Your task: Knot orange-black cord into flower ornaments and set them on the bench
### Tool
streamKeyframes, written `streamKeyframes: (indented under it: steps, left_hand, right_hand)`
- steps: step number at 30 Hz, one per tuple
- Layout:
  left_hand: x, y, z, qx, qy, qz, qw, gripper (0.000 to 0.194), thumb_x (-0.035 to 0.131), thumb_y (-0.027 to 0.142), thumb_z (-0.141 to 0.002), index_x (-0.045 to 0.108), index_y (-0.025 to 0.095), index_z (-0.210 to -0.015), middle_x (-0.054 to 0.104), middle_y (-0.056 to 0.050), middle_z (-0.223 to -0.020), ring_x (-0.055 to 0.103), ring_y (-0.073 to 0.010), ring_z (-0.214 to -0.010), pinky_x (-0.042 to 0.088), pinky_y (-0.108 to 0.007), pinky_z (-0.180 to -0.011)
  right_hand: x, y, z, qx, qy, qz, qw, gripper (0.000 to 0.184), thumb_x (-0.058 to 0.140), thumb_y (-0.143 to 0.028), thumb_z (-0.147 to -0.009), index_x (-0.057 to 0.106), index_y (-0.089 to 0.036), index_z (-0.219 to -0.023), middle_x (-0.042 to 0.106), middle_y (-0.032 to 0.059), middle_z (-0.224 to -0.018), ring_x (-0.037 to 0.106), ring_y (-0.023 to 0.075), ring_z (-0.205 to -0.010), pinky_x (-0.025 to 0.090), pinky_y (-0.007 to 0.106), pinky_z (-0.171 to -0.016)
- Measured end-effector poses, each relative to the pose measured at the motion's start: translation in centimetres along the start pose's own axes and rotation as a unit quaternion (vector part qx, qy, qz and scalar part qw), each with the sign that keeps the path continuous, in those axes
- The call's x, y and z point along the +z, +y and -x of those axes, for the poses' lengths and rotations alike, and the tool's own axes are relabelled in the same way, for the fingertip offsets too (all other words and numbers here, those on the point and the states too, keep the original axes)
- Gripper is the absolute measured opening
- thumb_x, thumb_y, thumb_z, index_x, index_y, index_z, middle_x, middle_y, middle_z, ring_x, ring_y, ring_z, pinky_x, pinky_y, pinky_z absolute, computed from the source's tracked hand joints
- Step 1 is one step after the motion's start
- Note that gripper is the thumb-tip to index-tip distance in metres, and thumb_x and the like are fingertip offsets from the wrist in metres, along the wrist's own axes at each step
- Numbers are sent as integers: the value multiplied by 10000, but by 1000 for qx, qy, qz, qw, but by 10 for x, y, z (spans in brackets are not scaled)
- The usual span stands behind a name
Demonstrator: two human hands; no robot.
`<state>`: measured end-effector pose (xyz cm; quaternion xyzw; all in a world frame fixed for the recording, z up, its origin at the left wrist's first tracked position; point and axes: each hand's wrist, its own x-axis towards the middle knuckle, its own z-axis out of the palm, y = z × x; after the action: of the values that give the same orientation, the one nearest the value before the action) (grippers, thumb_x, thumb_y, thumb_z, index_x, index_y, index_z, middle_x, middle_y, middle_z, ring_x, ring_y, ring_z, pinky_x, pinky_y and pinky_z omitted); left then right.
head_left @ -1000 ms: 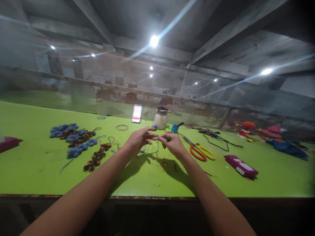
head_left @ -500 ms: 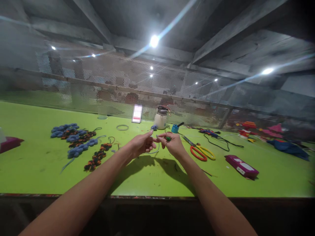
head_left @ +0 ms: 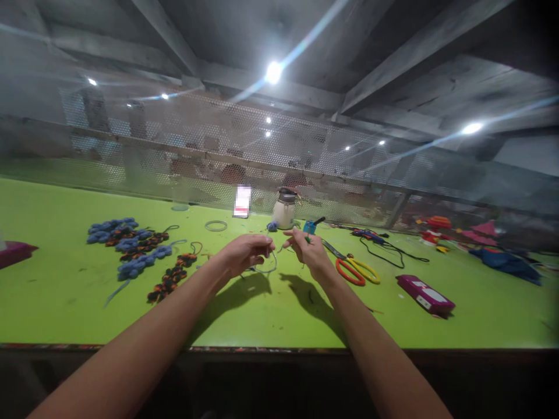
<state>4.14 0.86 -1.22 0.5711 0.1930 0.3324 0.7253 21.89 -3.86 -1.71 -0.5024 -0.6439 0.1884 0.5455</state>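
Note:
Near the middle of the table, my left hand [head_left: 248,254] is closed, its fingertips pinching a strand of blue-grey yarn [head_left: 267,270] that hangs in a loop below them. To its right, a small gap away, my right hand [head_left: 309,251] is closed around what looks like a crochet hook with a green handle [head_left: 307,239]; most of it is hidden by the fingers. A small ball of blue yarn [head_left: 272,226] lies just beyond the hands. Scissors [head_left: 350,271] with orange and yellow handles rest beside my right hand.
Blue knitted strips [head_left: 135,266] and black-orange ones [head_left: 172,278] lie at left. Behind stand a phone [head_left: 242,201], a cream jug [head_left: 284,210] and a blue pot [head_left: 310,226]. A ring [head_left: 215,225], a purple box [head_left: 425,295], a corded tool [head_left: 369,235] and a red figure [head_left: 432,233] are around.
My hands have come apart: the left shifted slightly left with the yarn, the right slightly right. Their fingertips, close together before, now have a gap between them.

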Motion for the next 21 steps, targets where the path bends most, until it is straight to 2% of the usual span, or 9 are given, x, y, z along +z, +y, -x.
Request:
streamKeyframes:
  steps: [1,3,5,7,10,14,16,18,21]
  left_hand:
    - [1,2,2,-4,-20,2,1000,101,569,185,-766,590,91,-738,624,-74,-755,547,-89,-603,367,-176,-476]
    - [3,4,4,-11,-66,7,998,125,521,190,-804,579,89,-760,645,-126,-846,589,-125,-658,385,-180,-472]
    - [4,4,4,-10,-99,22,995,155,479,183,-835,574,78,-770,648,-130,-782,577,-109,-574,344,-157,-405]
    - [4,5,4,2,-92,54,994,144,466,148,-843,572,70,-782,629,-88,-675,492,-54,-436,270,-130,-342]
    - [-1,7,3,22,-50,99,994,129,477,105,-837,580,68,-905,596,-28,-613,363,-6,-347,227,-112,-317]
    - [-7,9,4,49,-25,88,995,268,484,112,-834,540,79,-1094,589,-11,-616,342,-7,-347,231,-123,-330]
    - [-8,8,3,56,-8,19,998,297,487,139,-835,530,77,-1122,590,-14,-588,383,-26,-364,257,-138,-354]
    - [-6,5,2,52,28,-105,993,298,476,164,-839,540,68,-1114,584,-14,-531,417,-52,-367,289,-158,-376]
    - [-1,-1,-1,43,59,-311,948,259,456,207,-839,582,74,-1022,565,-3,-452,439,-83,-330,318,-184,-376]
  right_hand:
    - [0,1,0,21,-17,-33,999,444,410,-510,-833,643,-143,-928,525,-16,-522,306,63,-375,255,200,-368]
    - [3,1,3,57,-97,-93,989,409,463,-492,-816,601,-165,-1019,458,-61,-483,235,52,-360,205,191,-355]
    - [8,1,6,80,-194,-128,969,375,506,-476,-798,600,-160,-975,465,-62,-497,247,45,-362,205,187,-356]
    - [12,0,9,93,-246,-134,955,359,529,-478,-782,610,-138,-865,502,-43,-517,263,40,-362,193,187,-352]
    - [15,-2,11,90,-229,-107,963,367,528,-483,-780,619,-130,-813,497,-45,-487,256,39,-358,175,185,-356]
    - [14,-8,11,4,-191,15,981,341,504,-445,-807,645,-137,-766,527,-32,-489,365,62,-426,313,196,-461]
    - [12,-13,12,-43,-188,68,979,352,504,-427,-813,620,-142,-641,536,-20,-497,415,76,-481,355,209,-535]
    - [9,-18,13,-64,-186,85,977,368,508,-427,-811,591,-147,-587,522,-21,-498,426,83,-494,360,214,-548]
    - [3,-21,12,-65,-165,75,981,333,521,-429,-803,611,-147,-651,481,-32,-493,406,83,-478,339,210,-504]
